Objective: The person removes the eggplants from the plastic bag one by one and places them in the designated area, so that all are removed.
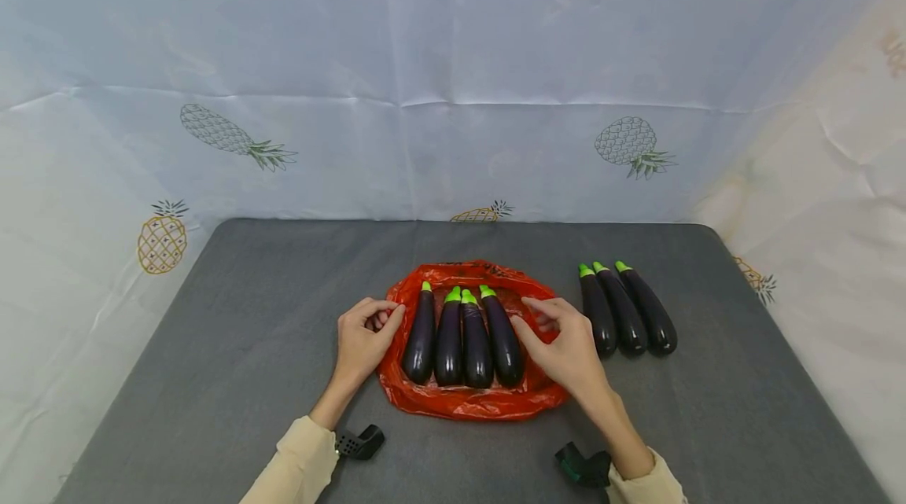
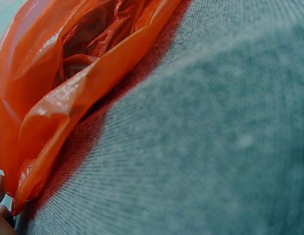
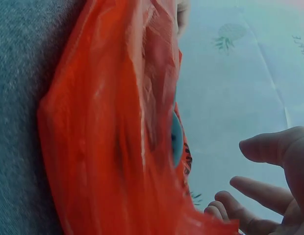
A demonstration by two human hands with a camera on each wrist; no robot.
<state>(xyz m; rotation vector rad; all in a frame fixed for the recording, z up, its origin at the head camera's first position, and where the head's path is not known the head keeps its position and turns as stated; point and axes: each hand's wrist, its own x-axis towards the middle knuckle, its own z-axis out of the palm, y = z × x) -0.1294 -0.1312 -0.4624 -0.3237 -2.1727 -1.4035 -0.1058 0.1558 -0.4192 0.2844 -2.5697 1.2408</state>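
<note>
Several dark purple eggplants (image 1: 449, 343) with bright green tops lie side by side on a spread red plastic bag (image 1: 467, 408). At the bag's left rim, my left hand (image 1: 364, 339) pinches the plastic between thumb and fingertips. In the left wrist view, the fingers (image 2: 1, 223) show only at the lower left corner, against the gathered orange-red bag edge (image 2: 49, 127). My right hand (image 1: 566, 343) hovers over the bag's right side, thumb and fingers apart. The right wrist view shows that hand (image 3: 284, 191) with nothing between its fingers, beside the raised bag wall (image 3: 103, 122).
Three more eggplants (image 1: 623, 311) lie on the grey tabletop (image 1: 269, 331) to the right of the bag, close behind my right hand. A pale curtain (image 1: 453, 40) with pineapple prints hangs at the table's back edge.
</note>
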